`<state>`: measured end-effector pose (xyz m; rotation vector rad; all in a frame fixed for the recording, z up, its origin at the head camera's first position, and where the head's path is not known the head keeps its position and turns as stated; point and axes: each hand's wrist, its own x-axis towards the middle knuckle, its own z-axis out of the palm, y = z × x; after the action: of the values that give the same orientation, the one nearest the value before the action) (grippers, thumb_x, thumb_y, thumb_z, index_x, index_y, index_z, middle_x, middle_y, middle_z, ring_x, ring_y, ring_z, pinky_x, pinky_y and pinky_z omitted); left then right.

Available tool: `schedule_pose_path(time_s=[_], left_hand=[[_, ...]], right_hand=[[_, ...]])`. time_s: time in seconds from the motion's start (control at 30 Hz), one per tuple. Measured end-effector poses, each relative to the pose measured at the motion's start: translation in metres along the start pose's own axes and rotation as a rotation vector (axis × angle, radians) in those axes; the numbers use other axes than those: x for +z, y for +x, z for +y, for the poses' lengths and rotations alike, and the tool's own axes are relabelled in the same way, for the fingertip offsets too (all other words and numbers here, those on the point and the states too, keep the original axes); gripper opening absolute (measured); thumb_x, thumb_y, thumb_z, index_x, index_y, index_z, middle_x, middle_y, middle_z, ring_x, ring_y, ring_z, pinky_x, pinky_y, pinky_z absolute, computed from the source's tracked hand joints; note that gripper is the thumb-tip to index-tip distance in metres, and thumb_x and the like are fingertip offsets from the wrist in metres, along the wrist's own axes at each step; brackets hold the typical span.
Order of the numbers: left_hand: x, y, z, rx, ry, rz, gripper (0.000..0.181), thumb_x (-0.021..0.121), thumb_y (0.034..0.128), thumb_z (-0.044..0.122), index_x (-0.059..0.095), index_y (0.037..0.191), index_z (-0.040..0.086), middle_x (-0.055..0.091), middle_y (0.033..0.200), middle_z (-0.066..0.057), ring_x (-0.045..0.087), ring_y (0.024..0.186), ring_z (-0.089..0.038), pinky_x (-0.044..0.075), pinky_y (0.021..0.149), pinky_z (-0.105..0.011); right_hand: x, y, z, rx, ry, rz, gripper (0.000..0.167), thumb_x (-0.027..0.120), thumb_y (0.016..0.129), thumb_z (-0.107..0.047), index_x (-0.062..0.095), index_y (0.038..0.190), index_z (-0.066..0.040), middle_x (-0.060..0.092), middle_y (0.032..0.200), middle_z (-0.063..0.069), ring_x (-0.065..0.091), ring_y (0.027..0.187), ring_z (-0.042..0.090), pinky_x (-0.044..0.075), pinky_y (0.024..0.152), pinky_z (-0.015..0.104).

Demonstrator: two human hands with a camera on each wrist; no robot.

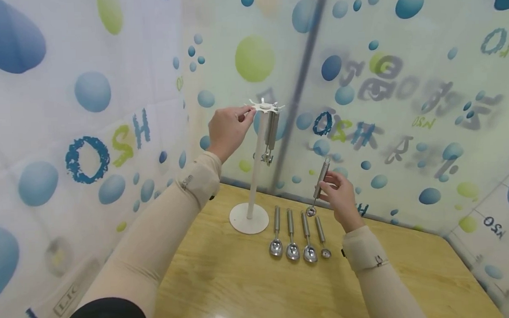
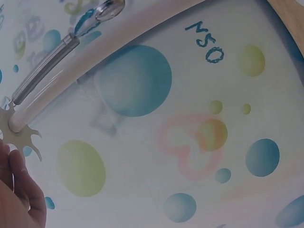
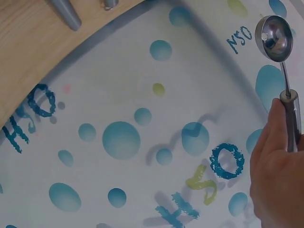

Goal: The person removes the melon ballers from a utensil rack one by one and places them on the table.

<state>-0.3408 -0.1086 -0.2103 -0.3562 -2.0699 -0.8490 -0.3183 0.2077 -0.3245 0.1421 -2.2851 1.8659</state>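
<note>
A white stand (image 1: 255, 177) rises from a round base, and its top is a ring of prongs (image 1: 264, 106). My left hand (image 1: 228, 129) pinches the edge of that prong ring between thumb and fingers, also visible at the lower left of the left wrist view. Metal utensils with grey handles (image 1: 272, 132) hang from the far right side of the ring. Right of the stand, my right hand (image 1: 342, 198) grips a small round-bowled scoop (image 3: 275, 40) by its handle. In the head view its bowl points down, above the back of the table.
Three larger metal scoops (image 1: 293, 251) and one smaller scoop (image 1: 325, 253) lie in a row on the wooden table (image 1: 225, 281), handles toward the back. A patterned curtain (image 1: 150, 78) surrounds the table at the back and sides.
</note>
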Motion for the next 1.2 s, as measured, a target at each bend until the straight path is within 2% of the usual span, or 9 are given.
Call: schedule_pose_path(time_s=[0.13,0.33,0.5,0.8,1.0,1.2], left_hand=[[0.0,0.002,-0.001,0.005,0.0,0.002,0.027,0.065,0.1008,0.031,0.077,0.12,0.016,0.074,0.082,-0.004,0.057,0.063,-0.017,0.033,0.052,-0.029],[-0.003,-0.001,0.0,-0.02,-0.015,-0.021,0.028,0.065,0.1009,0.031,0.076,0.121,0.016,0.075,0.084,-0.004,0.056,0.064,-0.018,0.033,0.052,-0.029],[-0.004,-0.001,-0.001,-0.038,-0.014,-0.025,0.028,0.065,0.1009,0.032,0.076,0.121,0.017,0.076,0.086,-0.004,0.058,0.066,-0.017,0.035,0.054,-0.029],[-0.004,0.0,0.002,-0.012,-0.015,-0.027,0.029,0.066,0.1007,0.031,0.076,0.122,0.015,0.077,0.089,-0.005,0.061,0.068,-0.016,0.037,0.054,-0.029],[-0.005,0.0,0.003,-0.01,-0.008,-0.026,0.028,0.066,0.1008,0.03,0.076,0.122,0.015,0.077,0.09,-0.005,0.062,0.069,-0.016,0.038,0.054,-0.029],[-0.006,-0.001,0.003,0.004,0.014,-0.018,0.027,0.066,0.1009,0.03,0.076,0.121,0.016,0.077,0.089,-0.004,0.061,0.068,-0.017,0.037,0.053,-0.029]], right_hand=[[-0.009,-0.001,0.007,0.021,-0.032,0.001,0.045,0.057,0.104,-0.009,0.045,0.147,-0.001,0.054,0.13,0.015,0.063,0.099,0.012,0.058,0.087,0.039],[-0.024,-0.005,0.021,0.047,-0.075,-0.004,0.049,0.056,0.105,-0.009,0.04,0.15,0.002,0.05,0.137,0.02,0.059,0.104,0.015,0.058,0.082,0.031],[-0.037,-0.006,0.038,0.07,-0.118,0.002,0.048,0.055,0.105,-0.008,0.04,0.15,0.003,0.05,0.138,0.022,0.058,0.106,0.016,0.058,0.087,0.038],[-0.075,-0.003,0.07,0.147,-0.202,0.019,0.049,0.05,0.106,-0.008,0.035,0.151,0.008,0.046,0.136,0.025,0.057,0.104,0.019,0.059,0.082,0.035],[-0.087,-0.001,0.091,0.227,-0.218,-0.014,0.05,0.048,0.106,-0.004,0.031,0.15,0.013,0.045,0.131,0.024,0.053,0.112,0.029,0.059,0.083,0.037],[-0.095,0.003,0.111,0.327,-0.223,-0.108,0.052,0.047,0.107,-0.004,0.027,0.15,0.016,0.04,0.136,0.032,0.049,0.123,0.042,0.057,0.087,0.044]])
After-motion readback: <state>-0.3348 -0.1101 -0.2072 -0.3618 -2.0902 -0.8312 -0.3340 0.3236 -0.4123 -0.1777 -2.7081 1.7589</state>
